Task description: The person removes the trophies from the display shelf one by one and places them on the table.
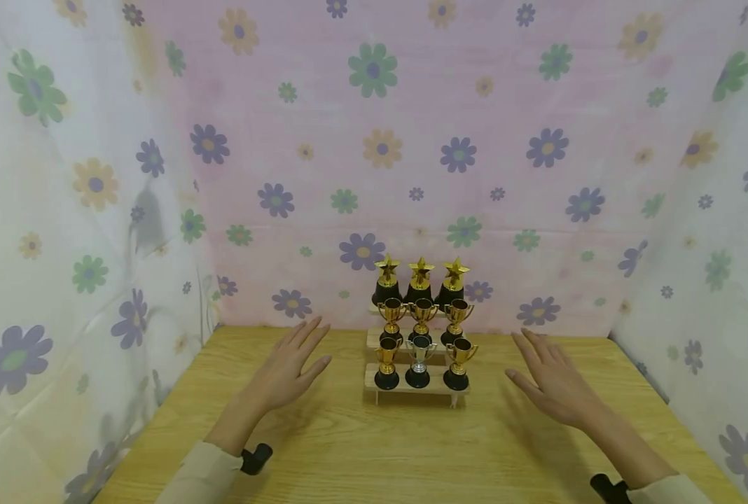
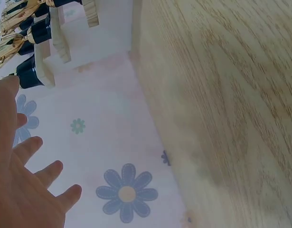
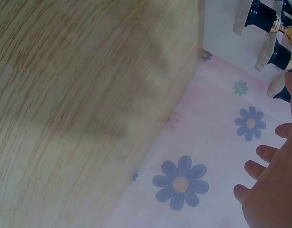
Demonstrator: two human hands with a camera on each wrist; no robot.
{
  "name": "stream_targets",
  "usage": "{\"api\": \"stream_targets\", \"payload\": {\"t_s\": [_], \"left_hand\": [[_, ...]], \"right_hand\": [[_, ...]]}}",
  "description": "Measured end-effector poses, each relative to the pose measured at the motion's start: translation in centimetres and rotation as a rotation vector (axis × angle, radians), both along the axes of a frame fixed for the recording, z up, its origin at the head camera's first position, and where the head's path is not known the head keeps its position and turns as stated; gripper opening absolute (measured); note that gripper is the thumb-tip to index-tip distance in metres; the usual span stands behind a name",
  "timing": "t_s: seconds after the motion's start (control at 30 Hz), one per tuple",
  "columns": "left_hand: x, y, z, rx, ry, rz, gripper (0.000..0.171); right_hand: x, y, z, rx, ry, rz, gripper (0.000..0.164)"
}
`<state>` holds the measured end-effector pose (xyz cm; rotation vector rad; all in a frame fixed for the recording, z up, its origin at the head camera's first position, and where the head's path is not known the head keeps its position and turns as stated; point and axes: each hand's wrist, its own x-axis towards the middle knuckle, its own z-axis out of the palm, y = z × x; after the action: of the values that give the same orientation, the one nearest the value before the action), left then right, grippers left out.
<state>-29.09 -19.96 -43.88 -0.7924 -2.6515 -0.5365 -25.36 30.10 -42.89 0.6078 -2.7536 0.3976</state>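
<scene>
A three-tier wooden stand (image 1: 433,380) holds small trophies in rows. Three gold star trophies (image 1: 421,274) on black bases fill the top tier, and three gold cup trophies (image 1: 423,315) the middle one. On the bottom tier a silver cup trophy (image 1: 419,353) stands between a gold cup trophy (image 1: 387,358) and another gold cup trophy (image 1: 459,358). My left hand (image 1: 288,371) is held out left of the stand, fingers extended, holding nothing. On the other side my right hand (image 1: 553,381) does likewise, apart from the trophies. Both wrist views catch part of the stand beyond the fingers.
The stand is on a wood-grain table (image 1: 349,455), near its back edge. Flower-patterned cloth (image 1: 412,112) hangs behind the table and along both sides. A black strap part (image 1: 257,459) shows at the left wrist, another (image 1: 608,488) at the right.
</scene>
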Motion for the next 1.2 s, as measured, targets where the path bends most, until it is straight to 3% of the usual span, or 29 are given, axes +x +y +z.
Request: {"api": "stream_targets", "payload": {"t_s": [0.23, 0.63, 1.2], "left_hand": [[0.0, 0.2, 0.1, 0.038, 0.012, -0.023, 0.062], [-0.3, 1.2, -0.1, 0.094, -0.036, -0.009, 0.059], [-1.4, 3.6, -0.7, 0.2, -0.104, -0.026, 0.056]], "right_hand": [[-0.1, -1.1, -0.2, -0.024, -0.005, 0.02, 0.073], [0.0, -2.7, -0.6, -0.103, 0.009, 0.057, 0.072], [0.5, -4.3, -1.2, -0.315, -0.133, 0.074, 0.066]]}}
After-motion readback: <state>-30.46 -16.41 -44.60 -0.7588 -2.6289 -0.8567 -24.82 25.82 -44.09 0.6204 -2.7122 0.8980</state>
